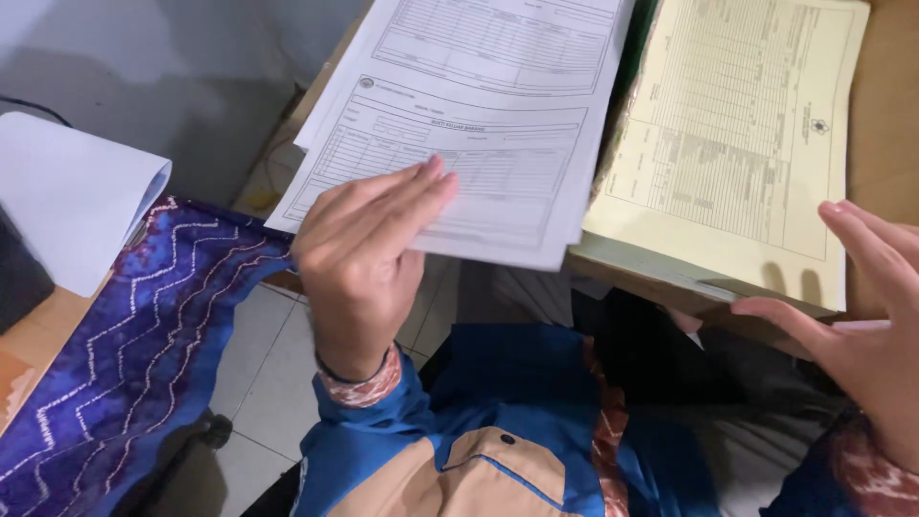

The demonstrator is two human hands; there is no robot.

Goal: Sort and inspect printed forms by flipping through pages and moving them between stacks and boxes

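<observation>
Blue sleeves [498,402] frame both hands. Left hand [369,249] pinches white printed forms [479,105], lifted off the yellow form stack [737,134]; right hand [876,325] hovers spread, fingers apart, beside it. Sorting seems midway, with yellow sheets untouched.

Pale tiled floor [273,369], grey wall [191,77], wooden desk [885,115].

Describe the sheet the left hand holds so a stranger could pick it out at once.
Start at the brown desk with the pale yellow form. Just left of it, the left hand lifts a white printed form by its lower edge. Unlike its yellow neighbour, it is white and raised off the desk.
</observation>
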